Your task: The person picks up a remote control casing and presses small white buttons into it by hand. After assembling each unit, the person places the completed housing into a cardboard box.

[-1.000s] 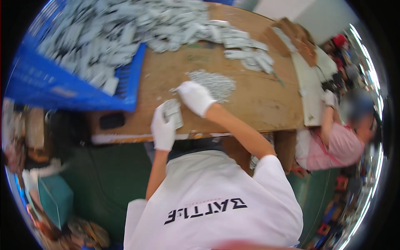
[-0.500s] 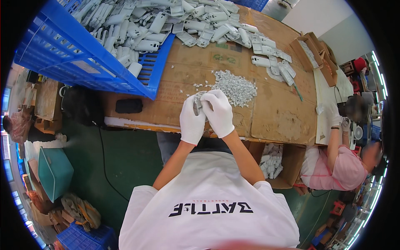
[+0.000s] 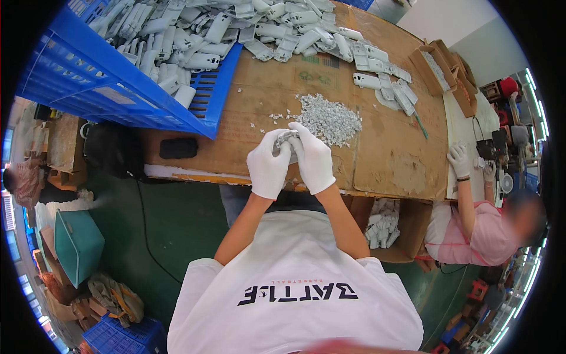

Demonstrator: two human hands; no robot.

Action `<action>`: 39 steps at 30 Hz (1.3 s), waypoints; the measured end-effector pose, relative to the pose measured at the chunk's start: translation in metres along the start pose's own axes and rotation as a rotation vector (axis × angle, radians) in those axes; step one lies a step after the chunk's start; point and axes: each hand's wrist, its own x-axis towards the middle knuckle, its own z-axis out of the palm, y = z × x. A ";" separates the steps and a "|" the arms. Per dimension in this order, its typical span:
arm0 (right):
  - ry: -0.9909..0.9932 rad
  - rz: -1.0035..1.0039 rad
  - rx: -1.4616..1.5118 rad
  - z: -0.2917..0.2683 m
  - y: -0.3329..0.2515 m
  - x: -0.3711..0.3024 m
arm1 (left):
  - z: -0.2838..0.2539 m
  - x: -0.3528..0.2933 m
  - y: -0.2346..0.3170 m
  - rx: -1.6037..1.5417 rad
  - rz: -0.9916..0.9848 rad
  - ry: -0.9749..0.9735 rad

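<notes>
Both my hands wear white gloves and meet over the near edge of the cardboard-covered table. Between them is a small grey-white plastic housing [image 3: 287, 138], mostly covered by the fingers. My left hand [image 3: 267, 167] is closed on its left side, and my right hand [image 3: 313, 159] grips its right side. Just beyond my hands lies a heap of small pale plastic bits [image 3: 329, 120], with some loose ones scattered to its left. Farther off, many white plastic housings [image 3: 271, 30] are piled across the table and into a blue crate.
The tilted blue crate [image 3: 118, 88] stands at the left, near a black pouch [image 3: 178, 148]. A green stick [image 3: 421, 125] lies by several housings at the right. Below the table, a cardboard box [image 3: 409, 231] holds white parts. A co-worker in pink [image 3: 471, 233] sits at the right.
My hands have turned the housing slightly and spread a little apart at the wrists. The co-worker's gloved hand has come down toward the table edge.
</notes>
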 end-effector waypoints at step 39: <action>0.057 0.322 0.529 -0.007 -0.013 0.005 | 0.005 -0.009 0.019 0.089 0.125 -0.010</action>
